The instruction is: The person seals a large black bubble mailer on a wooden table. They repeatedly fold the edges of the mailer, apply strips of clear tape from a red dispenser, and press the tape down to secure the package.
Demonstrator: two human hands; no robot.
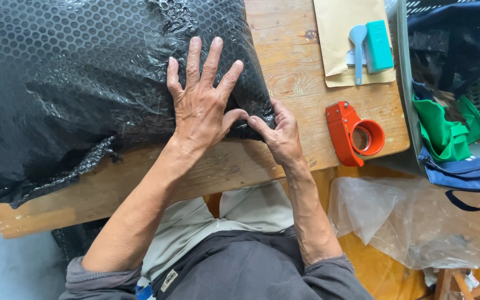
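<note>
Big black bubble-wrap bundle (84, 83) parked across the left and middle of the bare wooden worktop (284, 72), spilling over the far edge and hanging a bit past the left corner of the near edge. Left hand (201, 105) spread flat and open on top of it, fingers fanned, palm pressing down near the bundle's right end, probably to keep the slippery plastic from springing back up. Right hand (281, 136) tucked in just beside it, fingertips curled and pinching the wrap's right edge where it meets the wood, so closed on the film rather than open (looks like holding a fold in place).

Red handheld tape dispenser (354, 134) lying close to the near edge, right of that hand, within easy reach and well apart from the bundle. Further back toward the far edge, a tan paper envelope (343, 39) with a pale blue plastic scoop-shaped tool (358, 47) and a teal rectangular block (379, 45) resting on it.

Room to move: a decent open strip of wood between bundle and dispenser, plus a thin strip along the near edge under the forearms. Right edge crowded by a grey plastic crate (404, 66) stuffed with green and dark blue cloth bags (451, 133). Crumpled clear plastic sheet (412, 222) down below the near right corner.
</note>
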